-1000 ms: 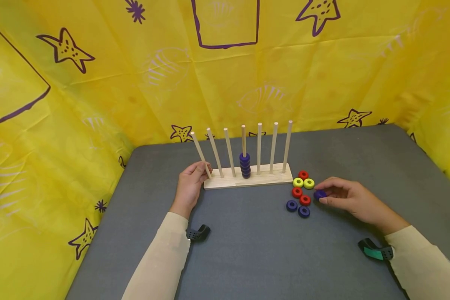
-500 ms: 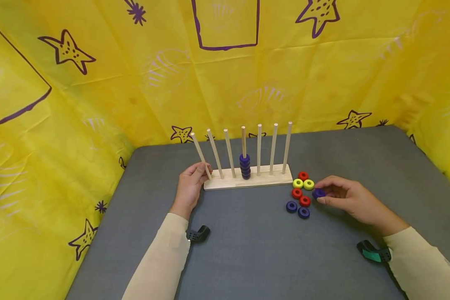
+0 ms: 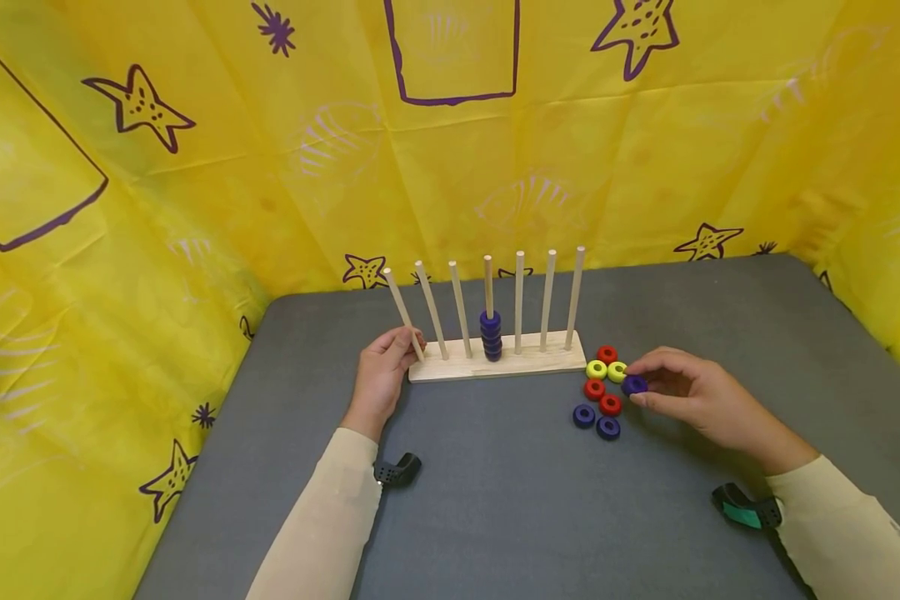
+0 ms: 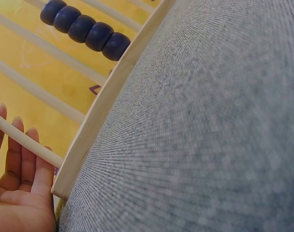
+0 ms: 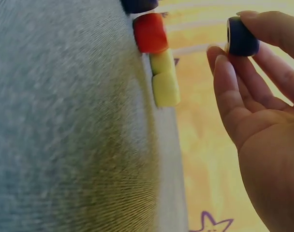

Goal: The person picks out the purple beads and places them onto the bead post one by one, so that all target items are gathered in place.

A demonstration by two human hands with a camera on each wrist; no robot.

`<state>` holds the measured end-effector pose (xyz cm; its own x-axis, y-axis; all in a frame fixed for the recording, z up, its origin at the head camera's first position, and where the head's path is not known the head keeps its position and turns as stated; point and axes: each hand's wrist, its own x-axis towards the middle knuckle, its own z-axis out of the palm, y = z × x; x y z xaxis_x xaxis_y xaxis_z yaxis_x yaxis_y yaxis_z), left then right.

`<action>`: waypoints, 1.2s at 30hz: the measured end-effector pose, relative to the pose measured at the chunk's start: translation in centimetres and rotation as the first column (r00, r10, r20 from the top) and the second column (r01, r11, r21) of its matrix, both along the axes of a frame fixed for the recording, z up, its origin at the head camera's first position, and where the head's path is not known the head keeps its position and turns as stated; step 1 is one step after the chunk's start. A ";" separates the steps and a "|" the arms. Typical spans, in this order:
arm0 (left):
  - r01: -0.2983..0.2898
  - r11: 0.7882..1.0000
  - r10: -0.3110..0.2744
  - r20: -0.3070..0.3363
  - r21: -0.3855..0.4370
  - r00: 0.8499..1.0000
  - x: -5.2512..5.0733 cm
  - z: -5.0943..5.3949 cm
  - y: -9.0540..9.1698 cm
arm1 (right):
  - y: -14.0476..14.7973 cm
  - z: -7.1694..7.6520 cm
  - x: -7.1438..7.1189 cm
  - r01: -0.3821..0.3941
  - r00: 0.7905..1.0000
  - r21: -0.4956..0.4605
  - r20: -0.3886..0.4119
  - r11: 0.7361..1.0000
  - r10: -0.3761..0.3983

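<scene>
A wooden peg stand [image 3: 453, 368] with a row of upright pegs sits on the table. Its middle peg carries several stacked blue rings [image 3: 491, 337]; the other pegs are bare. My left hand [image 3: 378, 371] holds the stand's left end at the leftmost peg [image 4: 28, 142], its fingers behind that peg in the left wrist view. Over on the right, my right hand [image 3: 705, 400] pinches one blue ring [image 5: 243, 38] between thumb and fingers, held above the table. Beside it lie two yellow rings [image 3: 596, 369], three red rings [image 3: 594, 389] and two blue rings [image 3: 583, 416].
The loose rings lie just off the stand's right end on the grey tabletop [image 3: 495, 500]. A yellow patterned cloth [image 3: 450, 175] hangs behind and at the sides of the table. Each wrist bears a dark strap [image 3: 399, 471].
My right hand has shifted slightly to the left with the blue ring, towards the loose rings. The left hand stays at the stand, and the stacked rings are unchanged.
</scene>
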<state>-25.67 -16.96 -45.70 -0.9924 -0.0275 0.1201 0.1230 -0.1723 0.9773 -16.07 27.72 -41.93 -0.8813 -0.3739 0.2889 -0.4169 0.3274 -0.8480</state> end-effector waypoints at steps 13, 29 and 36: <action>-0.001 1.000 0.001 0.004 -0.017 1.000 0.1 0.2 0.0 | -1.4 2.5 -0.5 0.016 0.989 0.063 -0.150 0.998 -0.006; -0.002 1.000 0.002 0.001 -0.008 1.000 0.1 0.1 0.0 | -4.2 6.6 -1.9 -0.028 0.952 0.086 -0.301 0.996 0.053; 0.000 1.000 0.000 -0.003 -0.012 1.000 0.0 0.0 0.0 | -5.7 8.3 -2.4 -0.037 0.940 0.076 -0.337 0.996 0.061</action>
